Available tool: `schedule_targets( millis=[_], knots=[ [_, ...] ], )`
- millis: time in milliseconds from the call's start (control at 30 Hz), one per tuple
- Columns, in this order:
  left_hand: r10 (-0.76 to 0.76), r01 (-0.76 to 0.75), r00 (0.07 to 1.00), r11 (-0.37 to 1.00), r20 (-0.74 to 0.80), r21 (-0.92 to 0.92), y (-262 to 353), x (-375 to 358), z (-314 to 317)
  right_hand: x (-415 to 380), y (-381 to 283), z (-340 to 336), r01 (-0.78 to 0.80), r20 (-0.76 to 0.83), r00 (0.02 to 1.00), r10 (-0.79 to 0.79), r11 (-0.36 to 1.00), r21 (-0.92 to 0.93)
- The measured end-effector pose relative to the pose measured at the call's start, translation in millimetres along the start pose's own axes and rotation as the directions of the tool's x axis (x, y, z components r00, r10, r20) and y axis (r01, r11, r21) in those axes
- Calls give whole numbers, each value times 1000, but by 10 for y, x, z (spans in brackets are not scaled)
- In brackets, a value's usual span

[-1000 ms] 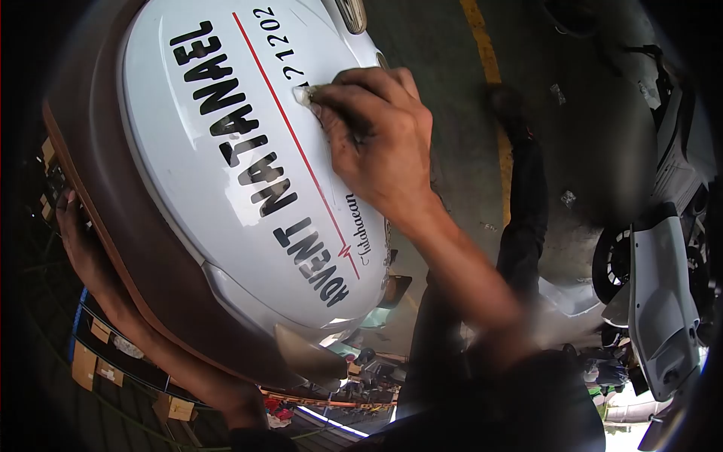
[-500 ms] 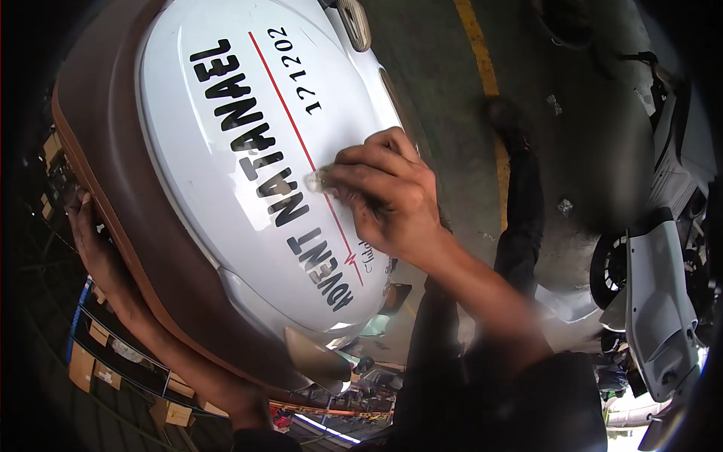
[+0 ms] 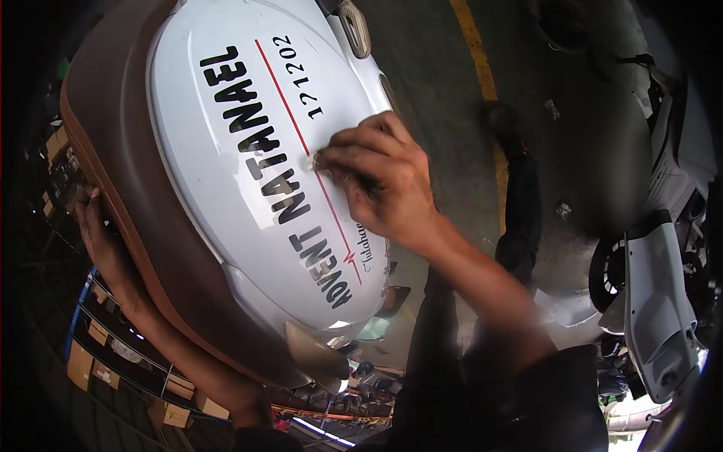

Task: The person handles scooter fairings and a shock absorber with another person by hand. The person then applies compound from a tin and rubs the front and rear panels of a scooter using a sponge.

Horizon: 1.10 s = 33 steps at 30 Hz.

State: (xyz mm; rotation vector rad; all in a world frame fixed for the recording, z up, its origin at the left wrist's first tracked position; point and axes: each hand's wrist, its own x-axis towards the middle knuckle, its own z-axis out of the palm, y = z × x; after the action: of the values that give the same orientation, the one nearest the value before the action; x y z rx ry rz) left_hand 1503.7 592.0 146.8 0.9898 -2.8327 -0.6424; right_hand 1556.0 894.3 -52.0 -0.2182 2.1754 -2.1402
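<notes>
My right hand (image 3: 384,177) is closed in a pinch on a small crumpled whitish wad (image 3: 312,160), held against the red stripe (image 3: 282,94). This stripe runs along a glossy white scooter side panel (image 3: 184,113), beside bold black lettering that reads "ADVENT NATANAEL". Black digits "171202" stand above the hand, and a cursive word shows just below it. On the far side of the brown seat (image 3: 113,113), my left hand (image 3: 98,233) lies along the seat's outer edge with its fingers stretched out, in shadow.
A grab handle (image 3: 354,30) sticks out at the panel's top end. Boxes fill a blue-framed rack (image 3: 79,320) at lower left. Another scooter's grey-white body part (image 3: 663,301) stands at right. A yellow line (image 3: 476,45) crosses the dark floor, with bits of litter.
My right hand has moved slightly up and left along the red stripe with the wad. More of the cursive word shows. The panel sits slightly further right in view.
</notes>
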Motion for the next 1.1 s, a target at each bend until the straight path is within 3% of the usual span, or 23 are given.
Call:
schedule_targets(
  millis=[100, 200, 367, 500, 567, 667, 900, 1000, 1100],
  knots=[
    [87, -87, 996, 996, -7, 16, -7, -39, 40, -242, -26, 4, -42, 19, 999, 41, 999, 16],
    [-43, 43, 999, 998, -8, -41, 16, -33, 15, 287, 68, 98, 63, -75, 995, -63, 998, 0],
    [98, -99, 995, 994, 23, 44, -66, 34, -28, -313, -37, -7, 6, 24, 1000, -5, 1000, -22],
    [15, -15, 1000, 1000, -1, 20, 6, -15, -4, 302, 76, 112, 90, -82, 993, -90, 996, 4],
    [-67, 70, 996, 996, 63, -58, -20, 1, -32, 357, 63, 107, 88, -102, 991, -90, 996, -21],
    [36, -36, 999, 999, -3, -39, 75, -75, 83, -244, -49, -22, -16, 24, 1000, 16, 1000, -5],
    [-42, 44, 999, 996, 24, -76, 13, -3, 13, 490, 246, 102, 124, -43, 992, -122, 990, 60],
    [-24, 24, 1000, 999, 6, -25, -63, 35, -48, -290, 294, -134, -81, 100, 992, 73, 993, 81],
    [-136, 139, 990, 988, 49, -62, -9, 13, -55, -599, 528, -29, -374, -40, 924, 380, 920, 116]
  ],
)
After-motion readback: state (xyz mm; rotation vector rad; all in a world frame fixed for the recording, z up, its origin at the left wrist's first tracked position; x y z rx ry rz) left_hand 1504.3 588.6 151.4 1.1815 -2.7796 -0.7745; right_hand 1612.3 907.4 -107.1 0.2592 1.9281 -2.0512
